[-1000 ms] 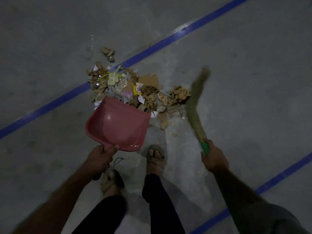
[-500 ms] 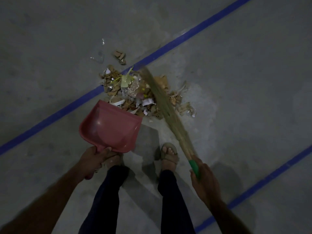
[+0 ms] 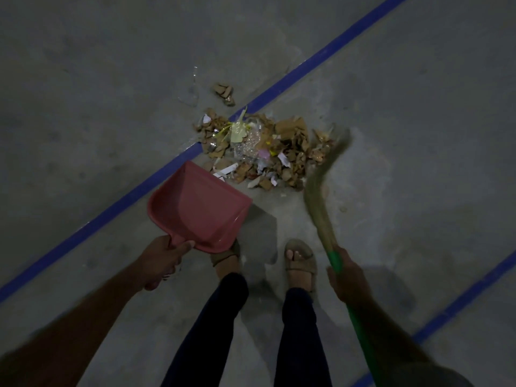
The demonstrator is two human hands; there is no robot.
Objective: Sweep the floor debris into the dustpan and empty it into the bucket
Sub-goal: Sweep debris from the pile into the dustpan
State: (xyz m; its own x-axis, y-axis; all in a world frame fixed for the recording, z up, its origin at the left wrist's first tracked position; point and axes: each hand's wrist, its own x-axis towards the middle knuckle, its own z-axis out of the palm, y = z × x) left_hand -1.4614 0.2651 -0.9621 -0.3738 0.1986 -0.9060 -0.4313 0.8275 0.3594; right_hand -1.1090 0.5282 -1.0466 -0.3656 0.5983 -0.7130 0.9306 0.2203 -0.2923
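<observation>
From the head camera, my left hand [image 3: 163,261] sits at lower left of centre, its fingers and thumb curled round the handle of the pink dustpan [image 3: 199,206]. The pan's open mouth points up and right toward the debris pile [image 3: 262,150], its front lip just beside the nearest scraps; I see nothing inside the pan. The pile of torn cardboard, paper bits and clear plastic lies in the middle of the frame, over a blue floor line [image 3: 134,195]. A few stray scraps [image 3: 224,92] lie apart, above the pile. My right hand [image 3: 349,277], at lower right, grips the broom [image 3: 321,196] by its green handle; the blurred bristles reach up to the pile's right edge. My sandalled feet [image 3: 300,265] stand between the hands on the grey concrete floor [image 3: 418,163].
</observation>
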